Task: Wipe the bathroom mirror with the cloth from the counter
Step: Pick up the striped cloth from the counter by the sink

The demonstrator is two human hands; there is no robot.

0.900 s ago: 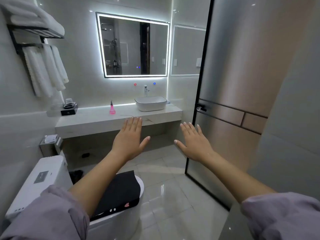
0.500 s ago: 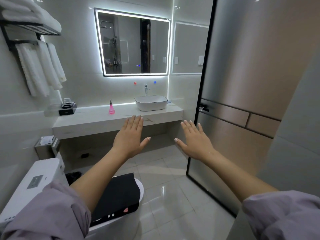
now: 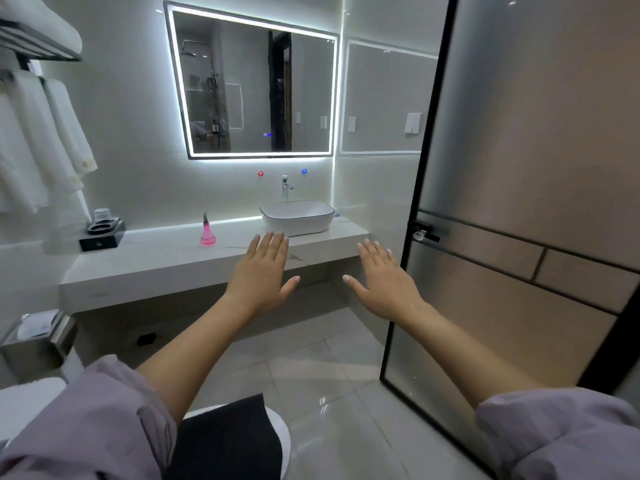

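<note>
A rectangular mirror (image 3: 256, 91) with a lit white edge hangs on the far wall above a pale marble counter (image 3: 166, 261). I can make out no cloth on the counter; a small bluish edge (image 3: 336, 214) shows behind the basin's right side, too small to identify. My left hand (image 3: 263, 271) and my right hand (image 3: 384, 278) are stretched out in front of me, palms down, fingers straight, holding nothing. Both hover in the air short of the counter.
A white basin (image 3: 298, 218) with a tap (image 3: 285, 188) stands on the counter's right. A pink bottle (image 3: 207, 232) and a black cup tray (image 3: 102, 233) stand further left. White towels (image 3: 41, 140) hang at left. A toilet (image 3: 242, 441) is below me; a frosted glass door (image 3: 519, 202) stands at right.
The view has come closer to the counter and mirror. Both hands stay outstretched and flat, holding nothing.
</note>
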